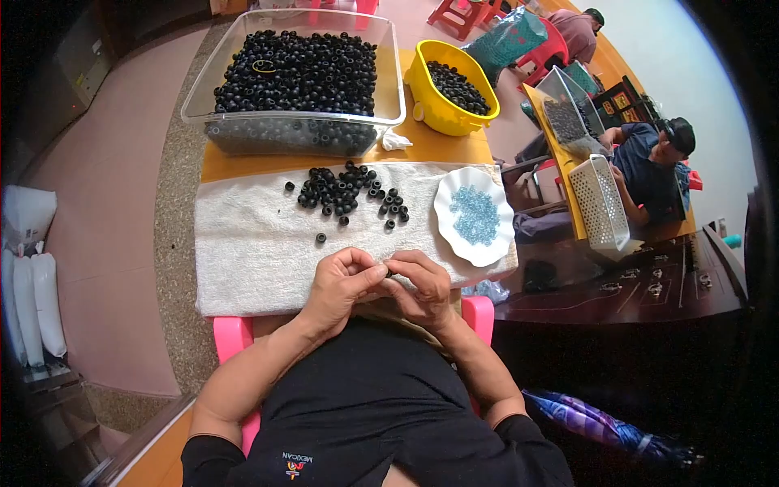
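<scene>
My left hand (342, 282) and my right hand (423, 286) meet above the near edge of a white towel (251, 260). Their fingertips pinch one small dark round piece (389, 273) between them, mostly covered by the fingers. It looks like the small black hollow caps (329, 191) heaped loosely on the towel beyond my hands. A single black cap (320, 238) lies apart, nearest my left hand. To the right of the heap, a white scalloped plate (448, 229) holds many tiny clear bluish pieces (475, 215).
A clear plastic bin (284, 144) full of black caps stands at the back of the table, beside a yellow tub (438, 114) of more. Crumpled white tissue (396, 141) lies between them. Another person (649, 162) sits at a table on the right, by a white basket (599, 203).
</scene>
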